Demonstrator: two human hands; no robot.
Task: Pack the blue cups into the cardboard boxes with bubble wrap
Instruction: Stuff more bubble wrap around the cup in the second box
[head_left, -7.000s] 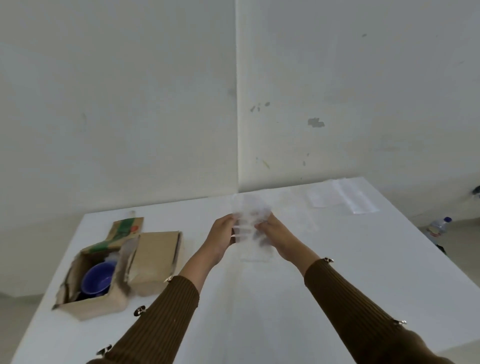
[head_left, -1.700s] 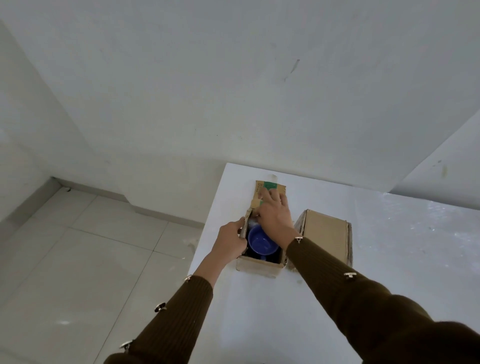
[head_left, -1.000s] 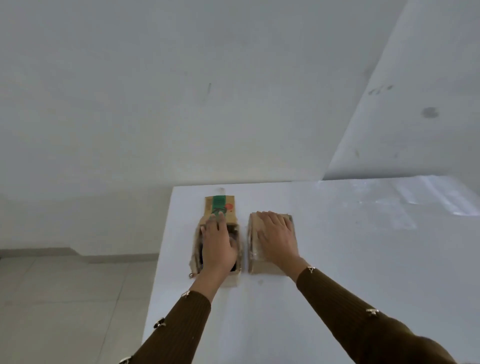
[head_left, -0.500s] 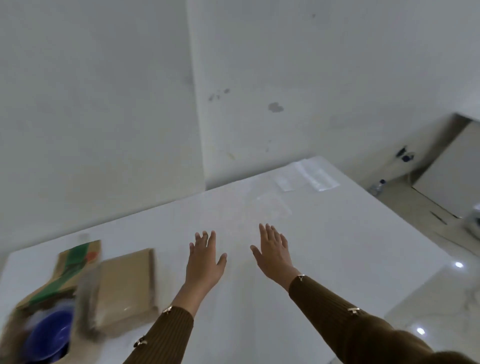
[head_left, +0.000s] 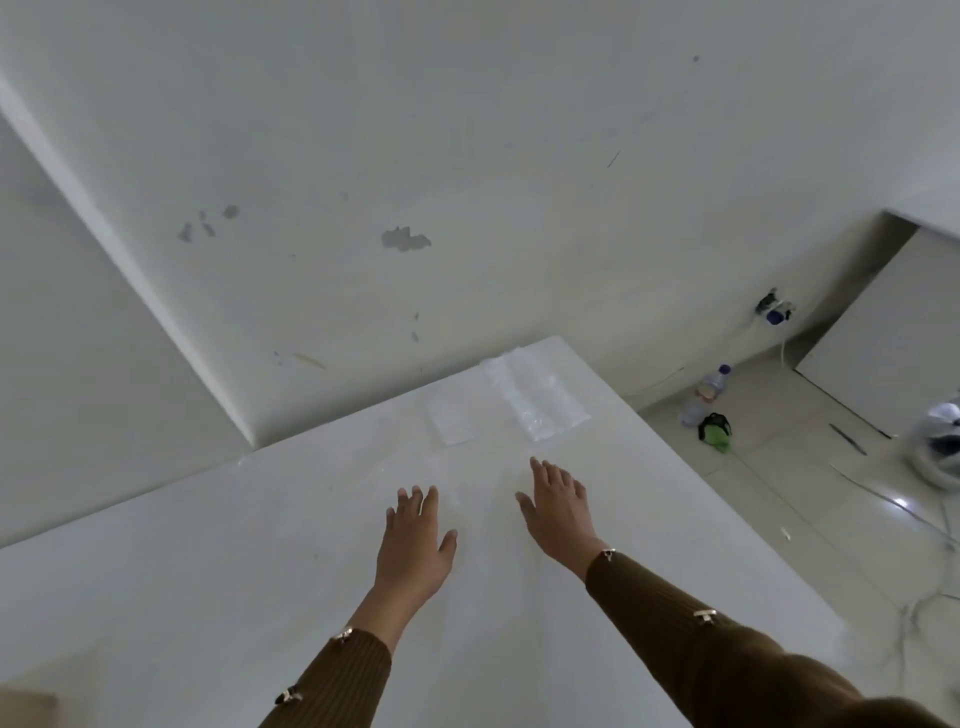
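Observation:
My left hand (head_left: 415, 545) and my right hand (head_left: 558, 506) are both stretched out over the white table (head_left: 208, 571), fingers straight, holding nothing. Beyond them, at the table's far right corner, lie clear sheets of bubble wrap (head_left: 540, 402), with a flatter sheet (head_left: 454, 421) just left of them. Only a brown corner of a cardboard box (head_left: 26, 709) shows at the bottom left edge of the view. No blue cup is in view.
The table's right edge drops to a tiled floor (head_left: 831, 519). On the floor stand a plastic bottle (head_left: 706, 395) and a green object (head_left: 717, 434). White walls close off the table's far side.
The view has swung right and forward. The boxes and the blue cup have slid out at the bottom left. Both hands have moved nearer the bubble wrap and are still empty.

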